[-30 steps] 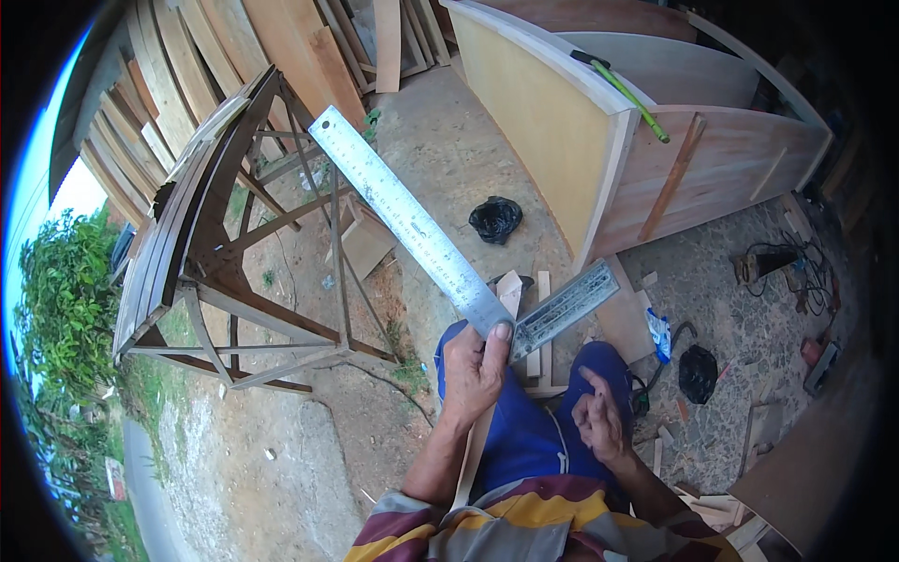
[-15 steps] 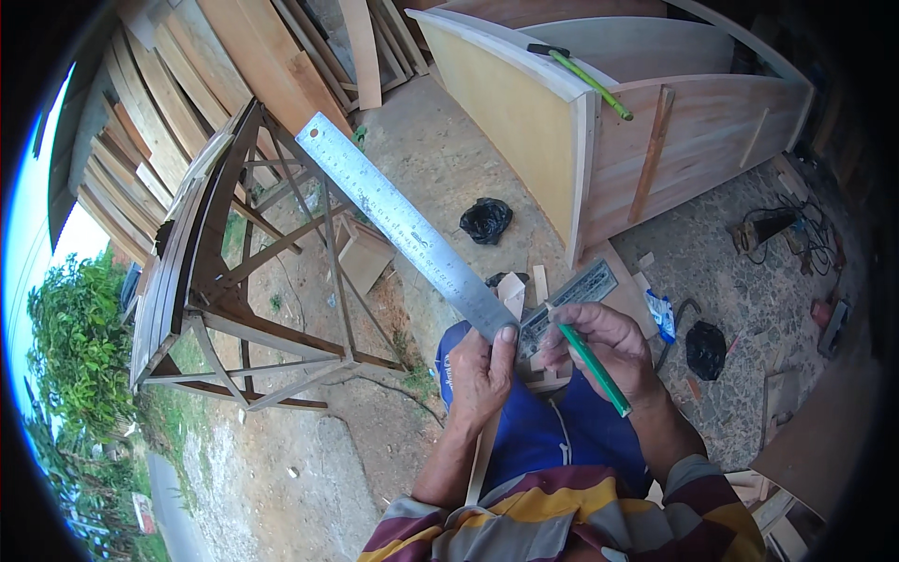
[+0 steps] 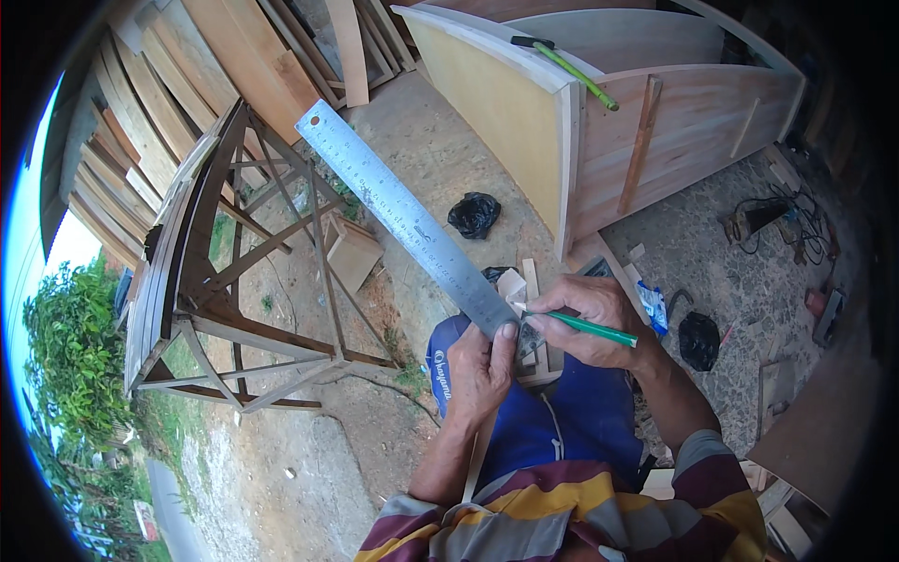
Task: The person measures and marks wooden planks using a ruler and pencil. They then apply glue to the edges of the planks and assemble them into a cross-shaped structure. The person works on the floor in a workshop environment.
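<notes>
My left hand (image 3: 478,377) is closed on the lower end of a long steel ruler (image 3: 398,211), its thumb pressed flat on the metal. The ruler slants up and to the left, its far end in the air. Beneath it runs a thin wooden strip (image 3: 511,285), partly hidden by the ruler and the hand. In my right hand (image 3: 592,304) is a green pencil (image 3: 607,331), pinched near its point. That point is close to the ruler's right edge by my left thumb; whether it touches the wood I cannot tell. Wooden pieces (image 3: 536,373) lie just beyond my lap.
A large curved wooden cabinet (image 3: 618,155) lies ahead right with a green-handled hammer (image 3: 567,70) on it. At left stands a slatted wooden frame (image 3: 267,328); boards (image 3: 169,112) lean behind. Black plastic bags (image 3: 474,215) and a corded power tool (image 3: 757,220) sit on the ground.
My right hand has moved left toward the ruler's lower end. The pencil has swung from steeply slanted to nearly level, its point now beside my left thumb. The ruler stays in my left hand.
</notes>
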`<state>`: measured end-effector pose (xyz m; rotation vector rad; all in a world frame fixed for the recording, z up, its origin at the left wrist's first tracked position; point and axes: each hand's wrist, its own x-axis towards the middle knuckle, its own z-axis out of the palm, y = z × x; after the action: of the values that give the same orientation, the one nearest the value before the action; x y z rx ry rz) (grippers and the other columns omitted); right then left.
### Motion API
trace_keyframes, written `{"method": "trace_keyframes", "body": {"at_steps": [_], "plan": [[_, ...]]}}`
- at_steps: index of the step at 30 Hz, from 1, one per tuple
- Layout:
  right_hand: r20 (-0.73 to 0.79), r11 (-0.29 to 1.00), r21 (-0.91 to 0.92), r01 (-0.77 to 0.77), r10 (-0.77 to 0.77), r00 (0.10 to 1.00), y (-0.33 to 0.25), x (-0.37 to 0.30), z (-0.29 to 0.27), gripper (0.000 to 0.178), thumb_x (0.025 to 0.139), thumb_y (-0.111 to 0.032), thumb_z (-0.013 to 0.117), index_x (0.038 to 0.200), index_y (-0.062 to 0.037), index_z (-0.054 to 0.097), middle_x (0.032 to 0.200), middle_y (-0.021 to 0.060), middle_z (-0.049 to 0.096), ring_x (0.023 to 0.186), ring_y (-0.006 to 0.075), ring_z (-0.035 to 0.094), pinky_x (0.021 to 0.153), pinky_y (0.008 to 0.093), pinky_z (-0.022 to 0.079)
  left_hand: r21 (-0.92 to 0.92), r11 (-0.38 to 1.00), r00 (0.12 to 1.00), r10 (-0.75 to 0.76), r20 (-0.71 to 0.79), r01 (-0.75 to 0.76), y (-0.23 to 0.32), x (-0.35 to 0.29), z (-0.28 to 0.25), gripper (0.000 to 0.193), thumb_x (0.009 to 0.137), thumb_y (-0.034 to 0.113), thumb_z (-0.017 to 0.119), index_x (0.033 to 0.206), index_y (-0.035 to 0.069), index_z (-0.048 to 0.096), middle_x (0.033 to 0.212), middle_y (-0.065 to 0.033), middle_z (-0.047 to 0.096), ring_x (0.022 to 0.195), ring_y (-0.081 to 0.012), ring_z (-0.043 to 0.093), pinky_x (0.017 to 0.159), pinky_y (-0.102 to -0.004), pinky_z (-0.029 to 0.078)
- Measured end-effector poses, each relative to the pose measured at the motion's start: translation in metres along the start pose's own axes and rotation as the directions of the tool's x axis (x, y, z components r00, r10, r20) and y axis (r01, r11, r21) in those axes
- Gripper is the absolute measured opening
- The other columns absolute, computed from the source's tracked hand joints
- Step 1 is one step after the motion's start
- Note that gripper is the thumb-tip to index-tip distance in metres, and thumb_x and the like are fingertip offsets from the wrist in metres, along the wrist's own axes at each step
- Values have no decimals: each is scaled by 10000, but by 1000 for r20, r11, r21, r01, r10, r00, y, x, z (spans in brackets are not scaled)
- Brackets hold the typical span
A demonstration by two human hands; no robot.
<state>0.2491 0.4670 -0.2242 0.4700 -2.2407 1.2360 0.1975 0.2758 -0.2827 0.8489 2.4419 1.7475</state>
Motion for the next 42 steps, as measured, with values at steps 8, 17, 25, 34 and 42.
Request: {"method": "trace_keyframes", "body": {"at_steps": [8, 17, 25, 34, 42], "plan": [[27, 999, 13, -37, 36, 999, 4, 1, 2, 115, 842, -61, 739, 935, -25, 682, 838, 126, 707, 769, 264, 721, 657, 348, 563, -24, 1000, 1000, -4, -8, 4, 1, 0, 2, 229, 1016, 183, 560, 1111, 0, 659, 862, -171, 673, 732, -270, 674, 680, -362, 519], [106, 992, 72, -105, 97, 990, 10, 3, -3, 104, 828, -77, 751, 894, -22, 693, 791, 125, 713, 708, 246, 714, 633, 335, 541, 10, 999, 999, 33, 1, -33, -4, -1, 3, 266, 1033, 191, 540, 1117, -33, 658, 797, -92, 647, 693, -167, 596, 621, -302, 479], [502, 961, 103, -256, 172, 848, 18, 22, -29, 144, 862, -123, 748, 966, -22, 743, 871, 117, 753, 782, 180, 729, 704, 315, 561, 43, 999, 999, 19, 48, -21, -9, -9, 9, 206, 1005, 179, 575, 1066, 4, 664, 851, -191, 663, 744, -312, 680, 676, -378, 521], [413, 590, -570, 573, -397, 820, 31, 62, -38, 213, 888, -182, 618, 1089, -160, 684, 1155, 76, 700, 1155, 232, 642, 915, 381, 520, -511, 805, 904, -72, 422, 303, -44, -14, 25, 338, 1076, 267, 490, 1132, -29, 641, 946, 4, 653, 862, -70, 550, 775, -263, 470], [449, 785, -546, 292, -20, 893, 2, 19, -40, 236, 875, -160, 677, 1109, -134, 690, 1160, 137, 699, 1187, 260, 635, 954, 421, 506, -474, 821, 907, -118, 405, 319, -68, -4, 27, 355, 1074, 281, 495, 1131, -32, 653, 910, 0, 667, 822, -60, 568, 752, -242, 479]]}}
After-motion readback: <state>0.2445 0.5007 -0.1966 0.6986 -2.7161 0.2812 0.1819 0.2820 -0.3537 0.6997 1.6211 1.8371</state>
